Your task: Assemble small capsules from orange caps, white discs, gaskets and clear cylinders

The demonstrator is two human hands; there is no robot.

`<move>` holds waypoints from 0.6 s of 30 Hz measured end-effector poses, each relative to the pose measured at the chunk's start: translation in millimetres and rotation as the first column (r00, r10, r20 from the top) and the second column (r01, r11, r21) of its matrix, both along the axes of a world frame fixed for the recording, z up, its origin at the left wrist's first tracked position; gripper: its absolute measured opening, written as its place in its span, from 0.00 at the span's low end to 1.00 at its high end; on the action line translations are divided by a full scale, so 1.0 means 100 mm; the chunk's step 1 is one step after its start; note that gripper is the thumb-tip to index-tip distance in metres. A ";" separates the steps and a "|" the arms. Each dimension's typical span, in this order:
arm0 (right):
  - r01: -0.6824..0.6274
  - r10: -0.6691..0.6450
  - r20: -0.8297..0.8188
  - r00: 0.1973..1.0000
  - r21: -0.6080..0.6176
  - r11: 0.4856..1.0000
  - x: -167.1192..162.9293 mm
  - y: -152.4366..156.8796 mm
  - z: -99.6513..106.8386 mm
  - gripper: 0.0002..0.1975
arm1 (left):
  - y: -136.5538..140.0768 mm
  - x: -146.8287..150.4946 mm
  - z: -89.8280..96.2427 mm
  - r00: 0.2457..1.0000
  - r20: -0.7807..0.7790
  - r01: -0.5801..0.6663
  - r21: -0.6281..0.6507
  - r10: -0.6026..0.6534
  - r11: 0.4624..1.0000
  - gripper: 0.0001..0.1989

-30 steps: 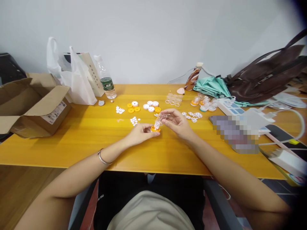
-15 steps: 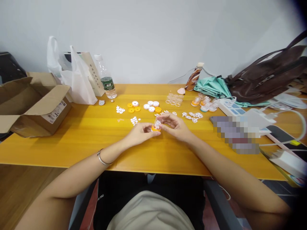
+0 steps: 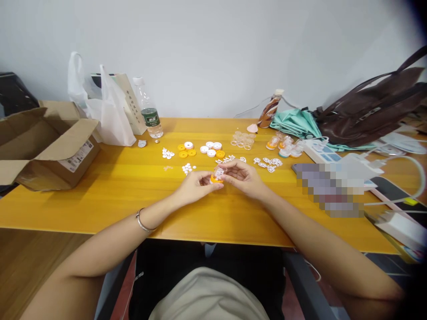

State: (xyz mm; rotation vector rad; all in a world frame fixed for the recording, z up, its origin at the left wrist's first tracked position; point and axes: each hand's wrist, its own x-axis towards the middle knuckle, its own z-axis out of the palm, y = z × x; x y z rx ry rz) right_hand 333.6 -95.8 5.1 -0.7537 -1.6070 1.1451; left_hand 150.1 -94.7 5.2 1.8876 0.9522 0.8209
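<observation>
My left hand (image 3: 195, 187) is closed around an orange round base (image 3: 216, 179) with a white underside, held over the near middle of the table. My right hand (image 3: 245, 178) pinches a clear plastic cover (image 3: 220, 169) at the top of that base; whether the two are joined I cannot tell. Small white pieces show inside or behind the clear plastic. Just beyond my hands lie white cut-out pieces (image 3: 231, 158), and a second group of similar pieces (image 3: 268, 164) is to the right. Round white and yellow bases (image 3: 211, 149) rest farther back.
Small white discs (image 3: 187, 168) lie left of my hands, clear covers (image 3: 243, 140) behind them. Clear-topped pieces on coloured bases (image 3: 287, 146) stand back right. A cardboard box (image 3: 71, 142) and water bottle (image 3: 151, 116) are left; a phone (image 3: 325, 189) and power strip (image 3: 318, 153) right.
Both hands stay in nearly the same place, still on the orange base and clear cover. The right fingers shift slightly at the cover; the whole view moves a little.
</observation>
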 end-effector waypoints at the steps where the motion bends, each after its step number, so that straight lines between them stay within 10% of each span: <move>1: 0.004 -0.004 -0.003 1.000 -0.002 1.000 -0.01 0.00 0.00 0.12 | 0.00 0.00 -0.01 1.000 -0.001 -0.005 0.015 0.005 1.000 0.17; 9: 0.139 -0.137 -0.045 0.990 0.065 0.988 -0.11 -0.03 -0.04 0.13 | 0.00 0.01 0.00 0.999 0.017 -0.045 0.129 0.043 0.991 0.16; 18: -0.123 0.101 -0.090 0.991 -0.279 0.952 -0.20 -0.09 -0.04 0.16 | 0.08 -0.10 0.00 0.994 -0.023 -0.081 0.476 0.105 0.876 0.18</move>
